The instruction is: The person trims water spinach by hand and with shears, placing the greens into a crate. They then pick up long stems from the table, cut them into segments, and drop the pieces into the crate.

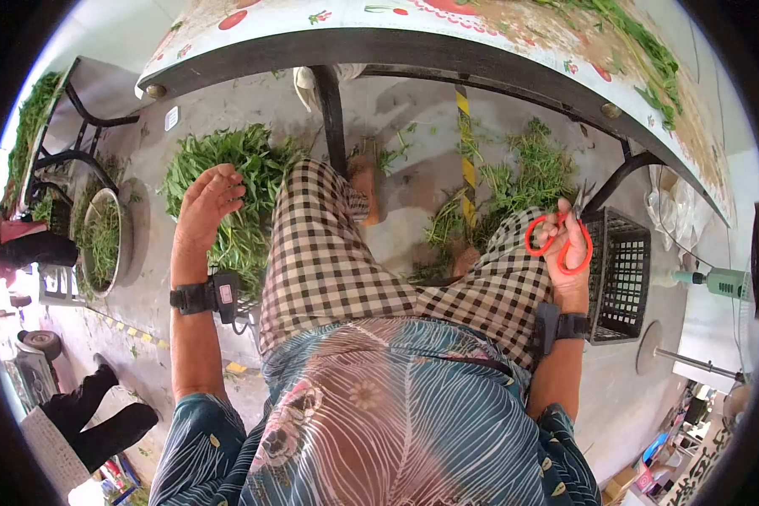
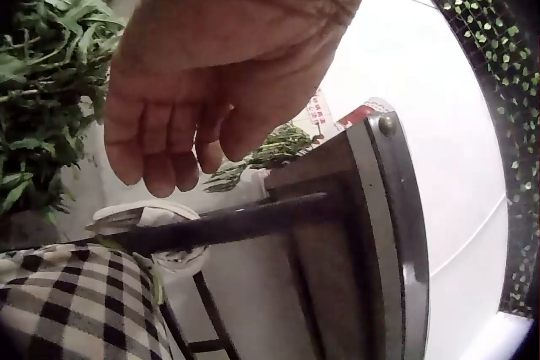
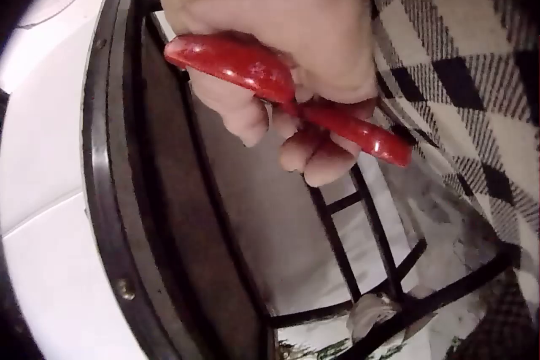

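Grey floor (image 1: 392, 257) runs beneath the white, red-printed tabletop (image 1: 270, 18). From my end, I see the right hand's (image 1: 569, 240) grip curled around red-handled metal scissors (image 3: 274, 81), short of the tabletop's near edge, toward its right corner, beside a black plastic crate (image 1: 624, 291). Toward the left corner, the left hand (image 1: 207, 204) hangs, fingers loosely bent, near a heap of leafy green stems (image 1: 249, 160).

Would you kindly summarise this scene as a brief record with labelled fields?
left hand: holds nothing; near the leafy pile
right hand: holds the red-handled scissors
looser greens: on the floor, around a yellow-and-black strip
black crate: right side, openwork walls
table: ahead, printed cover, more greens on top
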The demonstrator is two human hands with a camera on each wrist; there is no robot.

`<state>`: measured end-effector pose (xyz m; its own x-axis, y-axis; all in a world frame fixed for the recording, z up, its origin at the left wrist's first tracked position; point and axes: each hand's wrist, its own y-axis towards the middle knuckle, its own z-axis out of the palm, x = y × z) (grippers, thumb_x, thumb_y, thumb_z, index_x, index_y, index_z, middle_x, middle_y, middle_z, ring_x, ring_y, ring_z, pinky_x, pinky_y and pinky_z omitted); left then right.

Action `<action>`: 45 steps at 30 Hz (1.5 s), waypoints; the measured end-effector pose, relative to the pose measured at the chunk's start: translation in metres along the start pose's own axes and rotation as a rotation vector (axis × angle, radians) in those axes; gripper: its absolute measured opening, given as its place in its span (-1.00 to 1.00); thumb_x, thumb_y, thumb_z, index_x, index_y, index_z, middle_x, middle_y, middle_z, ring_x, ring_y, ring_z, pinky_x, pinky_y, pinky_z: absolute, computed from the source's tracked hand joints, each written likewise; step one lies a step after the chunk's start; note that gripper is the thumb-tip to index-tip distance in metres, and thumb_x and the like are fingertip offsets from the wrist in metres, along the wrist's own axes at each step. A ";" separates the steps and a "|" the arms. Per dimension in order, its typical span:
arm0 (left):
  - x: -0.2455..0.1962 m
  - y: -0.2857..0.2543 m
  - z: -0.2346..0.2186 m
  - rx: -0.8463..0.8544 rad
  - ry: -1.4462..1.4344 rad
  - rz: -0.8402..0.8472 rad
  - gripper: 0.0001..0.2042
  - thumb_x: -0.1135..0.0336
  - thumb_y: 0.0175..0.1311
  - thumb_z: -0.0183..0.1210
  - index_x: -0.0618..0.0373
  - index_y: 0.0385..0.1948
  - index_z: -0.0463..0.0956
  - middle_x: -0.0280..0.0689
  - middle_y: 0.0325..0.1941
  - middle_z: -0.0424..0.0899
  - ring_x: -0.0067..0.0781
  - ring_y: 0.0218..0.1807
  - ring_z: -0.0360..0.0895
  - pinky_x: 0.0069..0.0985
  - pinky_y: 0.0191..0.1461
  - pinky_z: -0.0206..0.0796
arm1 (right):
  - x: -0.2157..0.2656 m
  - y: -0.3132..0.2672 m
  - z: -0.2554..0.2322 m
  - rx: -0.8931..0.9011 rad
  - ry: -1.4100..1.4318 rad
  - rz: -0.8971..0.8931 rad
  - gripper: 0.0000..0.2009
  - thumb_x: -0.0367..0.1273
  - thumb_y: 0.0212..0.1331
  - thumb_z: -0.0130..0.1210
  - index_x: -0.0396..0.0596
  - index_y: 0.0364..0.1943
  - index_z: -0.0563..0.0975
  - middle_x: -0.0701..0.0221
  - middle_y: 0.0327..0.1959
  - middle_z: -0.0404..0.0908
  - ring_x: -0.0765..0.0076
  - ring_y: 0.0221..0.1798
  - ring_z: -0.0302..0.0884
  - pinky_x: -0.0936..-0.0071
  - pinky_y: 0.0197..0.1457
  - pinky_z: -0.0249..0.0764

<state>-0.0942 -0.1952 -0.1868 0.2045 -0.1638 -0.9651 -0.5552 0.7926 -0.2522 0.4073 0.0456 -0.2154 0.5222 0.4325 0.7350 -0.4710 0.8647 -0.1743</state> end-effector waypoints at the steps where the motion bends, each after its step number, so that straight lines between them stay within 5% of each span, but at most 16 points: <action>1: -0.004 0.000 -0.001 0.015 0.009 0.019 -0.72 0.20 0.29 0.04 0.13 -0.05 0.43 -0.34 -0.12 0.57 -0.49 -0.15 0.54 -0.53 -0.10 0.39 | 0.001 0.000 0.010 -0.007 0.008 0.011 -0.69 -0.28 0.23 0.02 -0.10 0.01 0.42 0.38 -0.34 0.48 0.51 -0.35 0.39 0.51 -0.24 0.45; 4: -0.019 0.000 0.006 0.049 0.019 0.064 -0.74 0.20 0.30 0.03 0.09 -0.06 0.43 -0.36 -0.13 0.56 -0.52 -0.16 0.54 -0.55 -0.10 0.38 | 0.005 -0.008 0.048 -0.029 -0.052 0.028 -0.66 -0.25 0.22 0.03 -0.08 0.02 0.39 0.39 -0.37 0.47 0.48 -0.41 0.38 0.47 -0.29 0.39; 22: -0.077 -0.033 0.082 0.216 0.167 0.238 -0.69 0.15 0.26 0.06 0.20 -0.13 0.48 -0.33 -0.24 0.58 -0.56 -0.26 0.46 -0.57 -0.15 0.32 | -0.010 -0.015 0.025 -0.028 -0.202 0.035 -0.74 -0.30 0.22 0.02 -0.08 -0.05 0.43 0.43 -0.48 0.49 0.53 -0.45 0.42 0.53 -0.40 0.40; 25: -0.092 -0.040 0.095 0.268 0.269 0.340 -0.74 0.21 0.26 0.04 0.23 -0.21 0.49 -0.33 -0.29 0.57 -0.57 -0.29 0.43 -0.57 -0.16 0.30 | 0.009 -0.026 0.039 -0.079 -0.305 -0.018 -0.66 -0.29 0.16 0.01 -0.14 -0.01 0.36 0.44 -0.56 0.41 0.49 -0.52 0.35 0.53 -0.46 0.32; 29: -0.123 -0.047 0.138 0.314 0.217 0.409 -0.79 0.29 0.24 0.00 0.25 -0.26 0.49 -0.34 -0.38 0.54 -0.56 -0.33 0.41 -0.58 -0.18 0.28 | 0.069 -0.045 0.072 0.227 -0.391 -0.121 -0.68 -0.30 0.15 0.01 -0.19 -0.06 0.39 0.44 -0.64 0.38 0.48 -0.60 0.28 0.52 -0.50 0.24; 31: -0.144 -0.049 0.163 0.382 0.208 0.506 -0.81 0.33 0.24 -0.02 0.26 -0.28 0.48 -0.35 -0.40 0.53 -0.57 -0.35 0.40 -0.58 -0.19 0.27 | 0.097 -0.043 0.084 0.275 -0.455 -0.332 -0.70 -0.35 0.12 0.03 -0.23 -0.09 0.41 0.40 -0.64 0.42 0.51 -0.60 0.30 0.58 -0.53 0.22; 32: -0.153 -0.049 0.176 0.416 0.206 0.549 -0.82 0.35 0.24 -0.03 0.27 -0.29 0.48 -0.36 -0.40 0.53 -0.58 -0.36 0.39 -0.59 -0.19 0.27 | 0.116 -0.038 0.096 0.081 -0.534 -0.293 -0.70 -0.40 0.08 0.06 -0.26 -0.11 0.41 0.40 -0.63 0.44 0.53 -0.62 0.33 0.62 -0.57 0.21; 33: -0.162 -0.046 0.190 0.437 0.194 0.598 -0.83 0.37 0.24 -0.03 0.26 -0.29 0.48 -0.36 -0.41 0.53 -0.58 -0.36 0.39 -0.59 -0.20 0.27 | 0.133 -0.029 0.113 0.068 -0.542 -0.405 -0.72 -0.43 0.06 0.07 -0.28 -0.14 0.42 0.43 -0.62 0.44 0.56 -0.63 0.33 0.65 -0.60 0.21; 36: -0.186 -0.035 0.227 0.478 0.185 0.757 -0.84 0.38 0.25 -0.03 0.26 -0.29 0.48 -0.36 -0.41 0.53 -0.58 -0.35 0.41 -0.61 -0.21 0.28 | 0.180 0.007 0.141 -0.150 -1.071 -0.623 -0.72 -0.37 0.06 0.12 -0.10 -0.12 0.46 0.49 -0.57 0.43 0.65 -0.61 0.32 0.66 -0.58 0.25; 38: -0.196 -0.020 0.249 0.503 0.223 0.880 -0.83 0.33 0.27 -0.01 0.26 -0.29 0.47 -0.33 -0.41 0.55 -0.58 -0.31 0.45 -0.60 -0.20 0.31 | 0.204 0.035 0.171 -0.163 -1.450 -0.837 -0.69 -0.33 0.04 0.14 -0.08 -0.11 0.46 0.40 -0.56 0.47 0.49 -0.54 0.41 0.51 -0.47 0.34; 43: -0.186 0.018 0.284 0.425 0.291 0.819 -0.86 0.42 0.26 -0.01 0.24 -0.24 0.48 -0.37 -0.38 0.56 -0.62 -0.31 0.45 -0.63 -0.23 0.32 | 0.237 0.108 0.231 -0.099 -1.894 -0.860 -0.74 -0.31 0.07 0.08 -0.07 -0.15 0.46 0.13 -0.40 0.56 -0.04 -0.31 0.52 0.20 -0.19 0.41; 45: -0.184 0.023 0.285 0.429 0.267 0.761 -0.86 0.41 0.27 0.00 0.23 -0.23 0.49 -0.38 -0.37 0.56 -0.63 -0.31 0.45 -0.64 -0.23 0.33 | 0.231 0.130 0.245 -0.107 -2.048 -0.807 -0.78 -0.36 0.07 0.03 -0.06 -0.17 0.47 0.12 -0.39 0.57 -0.06 -0.28 0.52 0.17 -0.18 0.41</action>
<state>0.0850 0.0204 0.0051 -0.3172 0.4042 -0.8579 -0.1052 0.8840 0.4554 0.2927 0.1953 0.0928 -0.7544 -0.6460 0.1166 -0.5342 0.7074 0.4628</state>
